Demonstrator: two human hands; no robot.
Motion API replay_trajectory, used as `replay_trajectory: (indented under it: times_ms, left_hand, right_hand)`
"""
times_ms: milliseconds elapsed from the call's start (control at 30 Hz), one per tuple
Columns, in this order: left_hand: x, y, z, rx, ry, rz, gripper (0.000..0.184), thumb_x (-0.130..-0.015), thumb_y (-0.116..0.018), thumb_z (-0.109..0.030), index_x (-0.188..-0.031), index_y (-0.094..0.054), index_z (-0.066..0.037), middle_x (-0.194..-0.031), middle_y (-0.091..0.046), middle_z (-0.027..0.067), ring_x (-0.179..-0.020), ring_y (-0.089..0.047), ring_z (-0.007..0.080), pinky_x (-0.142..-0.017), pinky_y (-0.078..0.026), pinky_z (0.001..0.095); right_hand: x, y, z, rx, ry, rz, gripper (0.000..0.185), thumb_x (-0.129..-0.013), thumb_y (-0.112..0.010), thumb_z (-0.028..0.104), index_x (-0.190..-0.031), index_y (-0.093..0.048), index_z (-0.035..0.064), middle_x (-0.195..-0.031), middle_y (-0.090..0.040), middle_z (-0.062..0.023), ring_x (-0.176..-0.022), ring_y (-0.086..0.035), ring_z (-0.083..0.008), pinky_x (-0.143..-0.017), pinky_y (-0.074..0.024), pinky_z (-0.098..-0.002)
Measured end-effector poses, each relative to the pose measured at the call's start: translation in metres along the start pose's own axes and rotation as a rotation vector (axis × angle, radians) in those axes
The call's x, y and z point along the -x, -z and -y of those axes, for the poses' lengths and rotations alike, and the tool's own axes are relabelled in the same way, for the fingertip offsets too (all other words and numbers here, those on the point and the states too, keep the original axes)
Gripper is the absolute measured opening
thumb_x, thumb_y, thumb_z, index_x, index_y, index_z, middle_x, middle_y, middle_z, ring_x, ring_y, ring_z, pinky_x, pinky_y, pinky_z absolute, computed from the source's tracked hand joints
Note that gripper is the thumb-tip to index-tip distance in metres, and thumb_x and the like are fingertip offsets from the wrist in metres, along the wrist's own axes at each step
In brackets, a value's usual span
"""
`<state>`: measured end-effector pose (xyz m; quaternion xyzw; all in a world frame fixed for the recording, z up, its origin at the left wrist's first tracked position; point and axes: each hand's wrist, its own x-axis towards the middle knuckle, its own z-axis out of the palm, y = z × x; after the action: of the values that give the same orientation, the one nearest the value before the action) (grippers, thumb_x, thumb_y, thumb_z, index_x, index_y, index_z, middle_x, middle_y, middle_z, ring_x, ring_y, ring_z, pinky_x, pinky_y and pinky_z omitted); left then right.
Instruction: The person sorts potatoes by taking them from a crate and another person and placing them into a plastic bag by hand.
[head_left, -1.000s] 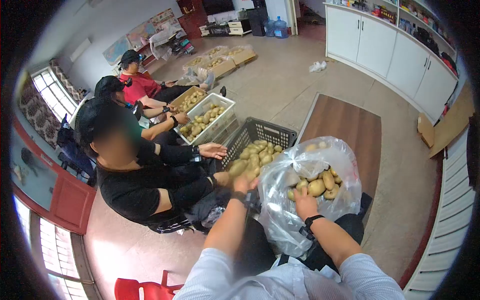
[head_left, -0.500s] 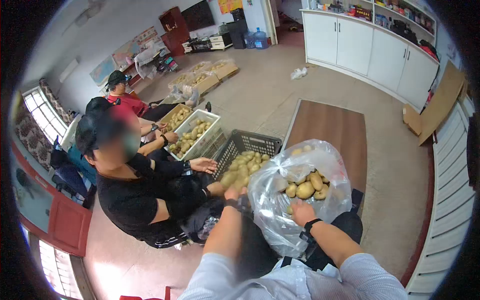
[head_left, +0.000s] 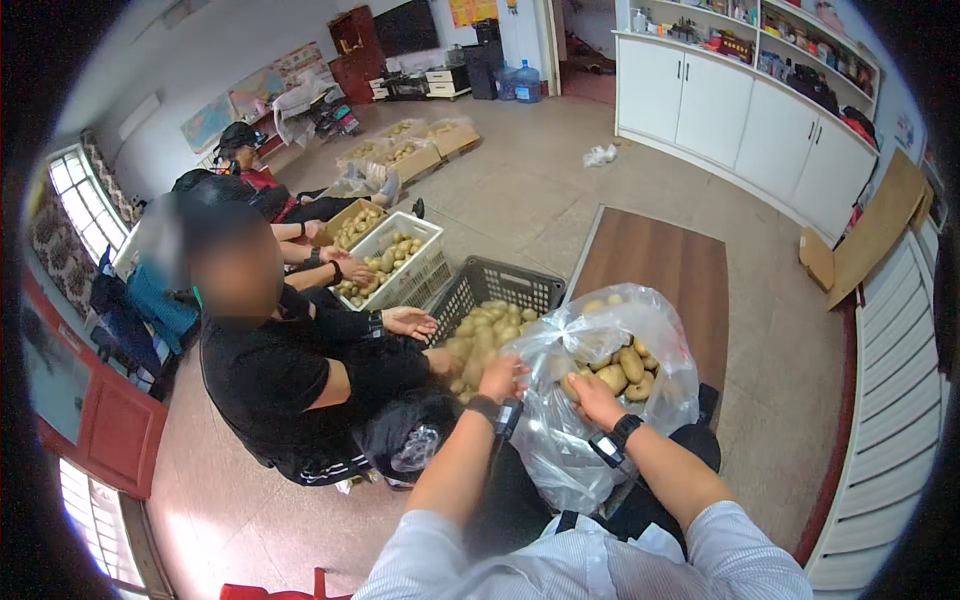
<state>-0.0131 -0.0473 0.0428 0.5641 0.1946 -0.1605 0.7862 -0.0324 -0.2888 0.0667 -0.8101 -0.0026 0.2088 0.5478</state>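
A clear plastic bag [head_left: 665, 335] with several potatoes [head_left: 632, 366] in its opening rests over my lap. My right hand [head_left: 597, 397] is closed on a potato [head_left: 570, 388] at the bag's left part. My left hand [head_left: 503, 378] is at the left edge of the bag, fingers apart, with nothing visible in it. Just beyond it stands a dark grey crate [head_left: 517, 281] holding many potatoes [head_left: 490, 325]. A co-worker's hand [head_left: 410, 322] is held palm up over the crate's left edge, and that person's other hand [head_left: 440, 362] is near the potatoes, blurred.
A brown board [head_left: 655, 260] lies beyond the bag. Left of the crate sits a co-worker in black [head_left: 265, 385], with more people behind. A white crate [head_left: 425, 270] and cardboard boxes [head_left: 415, 158] hold potatoes. White cabinets [head_left: 715, 105] line the back right.
My left hand has moved up and right from the dark crate to the bag's edge. My right hand has shifted left and now holds a potato. The co-worker in black has turned their head.
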Motion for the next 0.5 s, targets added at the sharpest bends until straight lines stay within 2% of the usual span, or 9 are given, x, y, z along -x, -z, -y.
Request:
replay_trajectory:
  times_ms: [67,133,200,233,267,333,367,467,500]
  left_hand:
    - [0.007,-0.013,-0.007,-0.117,0.051,0.052,0.05,-0.09,-0.049,-0.05,-0.122,-0.045,-0.011,-0.098,-0.062,0.0076,-0.063,-0.062,0.0219,-0.047,-0.046,0.0306]
    - [0.017,-0.025,-0.012,-0.095,0.212,0.221,0.056,-0.092,-0.041,-0.052,-0.133,-0.04,-0.014,-0.121,-0.053,0.0154,-0.076,-0.064,0.0295,-0.056,-0.05,0.0349]
    - [0.014,-0.03,-0.009,-0.095,0.196,0.247,0.06,-0.091,-0.046,-0.052,-0.139,-0.033,-0.017,-0.125,-0.05,0.0198,-0.08,-0.064,0.0362,-0.065,-0.054,0.0424]
    - [0.007,-0.022,-0.008,-0.077,0.232,0.425,0.06,-0.09,-0.051,-0.049,-0.137,-0.036,-0.015,-0.123,-0.051,0.0192,-0.086,-0.064,0.0361,-0.072,-0.054,0.0462]
    - [0.016,-0.025,-0.015,-0.308,0.044,0.416,0.053,-0.091,-0.051,-0.046,-0.131,-0.042,-0.011,-0.118,-0.056,0.0178,-0.085,-0.065,0.0317,-0.069,-0.055,0.043]
    - [0.01,-0.022,-0.005,0.023,0.184,0.392,0.041,-0.095,-0.048,-0.04,-0.117,-0.051,-0.006,-0.099,-0.064,0.0133,-0.071,-0.068,0.0254,-0.052,-0.054,0.0311]
    - [0.002,-0.016,-0.002,-0.107,0.203,0.361,0.046,-0.095,-0.04,-0.047,-0.119,-0.05,-0.008,-0.097,-0.063,0.0114,-0.065,-0.065,0.0234,-0.05,-0.051,0.0298]
    - [-0.007,-0.007,0.003,0.191,0.134,0.143,0.043,-0.094,-0.047,-0.039,-0.12,-0.047,-0.005,-0.096,-0.061,0.0163,-0.064,-0.063,0.0301,-0.049,-0.052,0.0324]
    - [-0.008,-0.005,0.004,0.195,0.137,0.14,0.043,-0.094,-0.047,-0.039,-0.12,-0.047,-0.005,-0.096,-0.061,0.0163,-0.064,-0.063,0.0301,-0.049,-0.052,0.0324]
  right_hand:
    - [0.011,-0.006,0.033,-0.087,0.006,0.043,0.045,-0.093,-0.048,0.039,-0.096,-0.059,-0.0045,-0.075,-0.063,-0.0195,-0.075,-0.06,-0.0276,-0.07,-0.0463,-0.0391]
    - [0.004,-0.015,0.044,-0.18,-0.003,0.083,0.045,-0.094,-0.047,0.039,-0.093,-0.059,-0.0042,-0.071,-0.062,-0.0173,-0.071,-0.059,-0.0259,-0.069,-0.0458,-0.0398]
    - [-0.009,-0.025,0.03,0.101,0.588,-0.098,0.044,-0.094,-0.046,0.039,-0.091,-0.057,-0.003,-0.071,-0.061,-0.0185,-0.07,-0.059,-0.0298,-0.069,-0.0458,-0.0414]
    - [-0.008,-0.027,0.028,0.264,0.69,-0.218,0.043,-0.094,-0.046,0.039,-0.092,-0.057,-0.0024,-0.074,-0.061,-0.0202,-0.073,-0.059,-0.0333,-0.069,-0.0457,-0.0419]
    - [-0.004,-0.028,0.025,0.434,0.774,-0.329,0.042,-0.094,-0.045,0.039,-0.093,-0.057,-0.0018,-0.078,-0.062,-0.0219,-0.076,-0.06,-0.0368,-0.069,-0.0456,-0.0424]
    - [-0.001,-0.026,0.029,0.231,0.476,-0.218,0.037,-0.093,-0.048,0.034,-0.096,-0.057,-0.0015,-0.083,-0.062,-0.0239,-0.083,-0.058,-0.0419,-0.072,-0.046,-0.0434]
    - [0.001,-0.022,0.019,0.233,0.44,-0.219,0.037,-0.093,-0.048,0.034,-0.096,-0.057,-0.0015,-0.083,-0.062,-0.0239,-0.083,-0.058,-0.0419,-0.072,-0.046,-0.0434]
    - [0.005,-0.015,0.007,0.24,0.394,-0.15,0.03,-0.09,-0.053,0.028,-0.098,-0.057,-0.0006,-0.089,-0.06,-0.0229,-0.089,-0.058,-0.0406,-0.076,-0.0459,-0.0444]
    - [0.012,-0.01,0.001,0.384,0.396,-0.193,0.027,-0.088,-0.056,0.025,-0.1,-0.055,0.0005,-0.094,-0.059,-0.0225,-0.092,-0.057,-0.04,-0.078,-0.0457,-0.0446]
